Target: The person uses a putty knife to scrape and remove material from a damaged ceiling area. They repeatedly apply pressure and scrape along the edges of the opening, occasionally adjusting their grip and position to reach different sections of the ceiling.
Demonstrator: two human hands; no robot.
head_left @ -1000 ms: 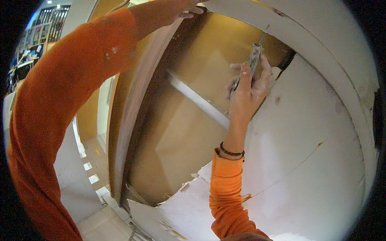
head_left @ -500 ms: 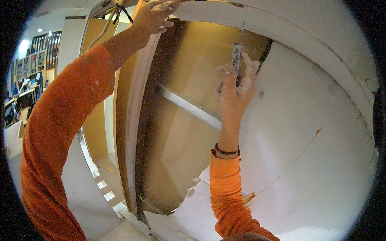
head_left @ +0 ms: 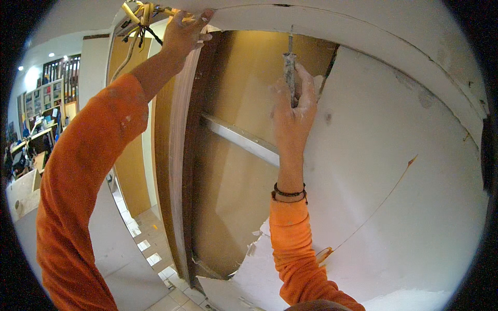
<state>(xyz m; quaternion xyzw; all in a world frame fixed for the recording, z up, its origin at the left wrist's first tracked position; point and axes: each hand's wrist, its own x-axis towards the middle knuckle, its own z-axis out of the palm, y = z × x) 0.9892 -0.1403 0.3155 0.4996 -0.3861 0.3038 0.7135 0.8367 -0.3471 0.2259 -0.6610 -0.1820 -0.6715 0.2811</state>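
My right hand [head_left: 294, 98] is raised in the middle, its fingers closed round the plaster-smeared handle of a slim hand tool [head_left: 289, 67]. A thin metal shaft points upward from that handle, its tip reaching the white overhead panel [head_left: 353, 28]. Whether the shaft is a blade or a screwdriver is too small to tell. Up at the left, my left hand [head_left: 181, 39] lies with spread fingers against the corner where the overhead panel meets the upright wooden frame [head_left: 179, 155]. White dust coats the fingers of both hands.
Behind the tool, a brown recess [head_left: 223, 207] is crossed by a metal rail [head_left: 244, 140]. White board [head_left: 373, 171] with a broken lower edge covers the right side; a thin wire [head_left: 376, 205] hangs across it. Yellow and black cables [head_left: 141, 20] dangle near my left hand.
The whole view has shifted slightly, so hands and recess sit a little further left and more cables show. The tool stays in my right hand at the overhead panel; my left hand stays at the corner.
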